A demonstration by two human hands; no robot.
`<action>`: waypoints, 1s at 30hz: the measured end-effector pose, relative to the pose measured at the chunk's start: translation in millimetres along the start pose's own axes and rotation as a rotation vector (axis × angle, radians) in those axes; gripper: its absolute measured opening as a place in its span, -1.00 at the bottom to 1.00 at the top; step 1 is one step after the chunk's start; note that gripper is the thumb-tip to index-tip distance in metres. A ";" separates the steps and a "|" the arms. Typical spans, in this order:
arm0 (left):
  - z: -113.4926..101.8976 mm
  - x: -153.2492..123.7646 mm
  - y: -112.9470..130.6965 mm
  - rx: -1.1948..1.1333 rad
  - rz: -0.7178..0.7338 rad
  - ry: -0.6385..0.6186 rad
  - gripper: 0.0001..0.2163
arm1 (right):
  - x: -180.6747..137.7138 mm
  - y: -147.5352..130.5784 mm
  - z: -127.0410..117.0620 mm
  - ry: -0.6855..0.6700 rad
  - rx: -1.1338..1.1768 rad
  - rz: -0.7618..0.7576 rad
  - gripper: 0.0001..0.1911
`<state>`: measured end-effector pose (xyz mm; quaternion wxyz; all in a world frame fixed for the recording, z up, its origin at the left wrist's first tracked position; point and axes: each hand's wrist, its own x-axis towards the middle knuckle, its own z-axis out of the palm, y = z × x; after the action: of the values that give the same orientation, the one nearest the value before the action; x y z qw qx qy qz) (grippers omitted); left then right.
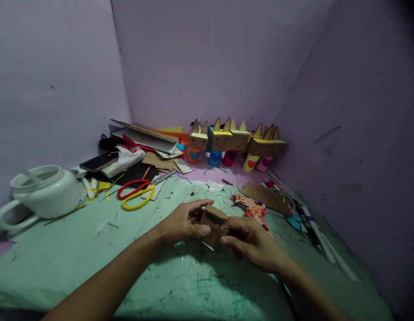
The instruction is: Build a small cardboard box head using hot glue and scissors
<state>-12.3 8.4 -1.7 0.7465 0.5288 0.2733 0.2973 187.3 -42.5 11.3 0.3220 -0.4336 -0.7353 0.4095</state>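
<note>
Both my hands meet over the green mat [93, 254] and hold a small folded cardboard piece [214, 223] between them. My left hand [183, 221] grips its left side, thumb along the lower edge and forefinger reaching over the top. My right hand [252, 243] pinches its right side with curled fingers. Just beyond the cardboard lies a patterned paper cut-out [252, 206] with colourful dots.
Red-and-yellow scissors [136, 192] lie to the left, near a white jug [46, 192] and a pile of card, paper and a phone [99, 161]. A row of cardboard figures on coloured cups [233, 145] lines the back wall. A brown card sheet [265, 196] and white markers [322, 240] lie right.
</note>
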 end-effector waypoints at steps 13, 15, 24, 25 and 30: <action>3.5 -1.0 -1.5 0.003 0.001 0.021 -0.36 | 1.8 6.3 0.2 -0.035 -0.070 -0.108 -0.86; 4.5 -0.1 -2.9 0.023 0.008 0.019 -0.37 | 2.9 6.6 1.0 -0.059 -0.057 -0.156 -0.84; 3.2 -0.2 -2.3 0.048 0.047 0.025 -0.34 | 2.4 12.3 -1.4 -0.017 -0.065 -0.162 -0.91; 3.3 -0.2 -2.7 0.046 0.046 0.018 -0.33 | 2.2 12.7 -2.0 -0.013 -0.079 -0.169 -0.91; 4.5 -0.4 -5.9 0.024 0.057 -0.005 -0.33 | 3.6 13.5 -2.5 0.000 -0.162 -0.234 -0.86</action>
<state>-8.5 3.8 -5.9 0.7319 0.5460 0.2598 0.3142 192.9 -34.6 1.0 0.3316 -0.3694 -0.8114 0.3087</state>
